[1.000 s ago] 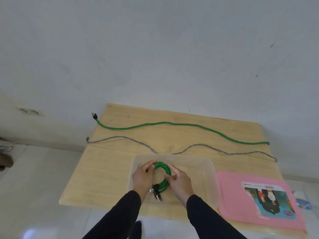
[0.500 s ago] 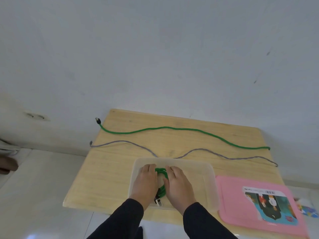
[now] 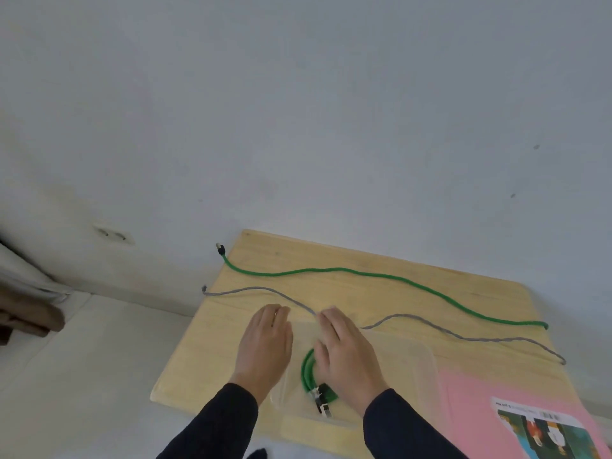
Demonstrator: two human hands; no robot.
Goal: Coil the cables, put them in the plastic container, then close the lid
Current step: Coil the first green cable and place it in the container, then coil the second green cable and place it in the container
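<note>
Both hands are hanging flat with fingers spread, holding nothing: the left hand (image 3: 265,346) over the near-left edge of the clear plastic container (image 3: 420,369), the right hand (image 3: 347,352) over its middle, fingertips right by the gray cable (image 3: 430,321). The coiled green cable (image 3: 309,372) is sitting inside the container, partly under the right hand. The gray one and a long green cable (image 3: 364,271) are lying stretched across the wooden table (image 3: 205,342), and the pink lid (image 3: 470,402) is resting just right of the container.

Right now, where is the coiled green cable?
In the head view, the coiled green cable lies inside the clear plastic container, at its left end, just beside the right hand.
</note>
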